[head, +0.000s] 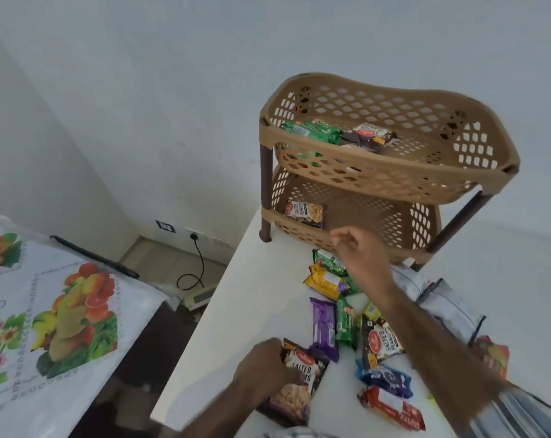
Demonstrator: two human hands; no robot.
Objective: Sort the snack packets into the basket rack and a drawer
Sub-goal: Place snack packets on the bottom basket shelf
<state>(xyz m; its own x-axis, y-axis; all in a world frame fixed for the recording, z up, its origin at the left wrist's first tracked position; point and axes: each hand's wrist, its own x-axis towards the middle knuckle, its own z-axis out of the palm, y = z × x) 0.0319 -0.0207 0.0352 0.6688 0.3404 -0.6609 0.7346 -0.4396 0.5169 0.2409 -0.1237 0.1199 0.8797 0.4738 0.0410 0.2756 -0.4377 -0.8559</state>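
Item: snack packets, part sorted. Basket rack (391, 181): two tiers, tan plastic, standing at the far end of the white worktop (233, 311). Upper tier: one green packet (312, 132) and one dark packet (369, 137), side by side. Lower tier: one salted-peanut packet (305, 213), lying toward the left end. Loose on the worktop between rack and person: yellow packet (324, 281), purple packet (323, 327), blue packet (384, 377), red packet (391, 407), a second peanut packet (381, 343) and some green ones, several overlapping. Drawer: not in view. Left hand (264, 365): grip clamped on the near peanut packet (299, 387) at its upper left edge; that packet lies by the worktop's near edge. Right hand (353, 245): just in front of the lower tier's front rim, fingers loosely curled, grip slack, nothing seen in it, though blur hides detail. Step in hand, by judgement: taking up the near peanut packet to join its like in the lower tier. Handling advice: pinch the sealed edge, not the filled belly, since the contents will shift. Lift clear before travelling so the purple packet touching it is not dragged. Pass the right forearm, which crosses the pile. Enter the lower tier under the upper rim and lay the packet flat beside the one already there.
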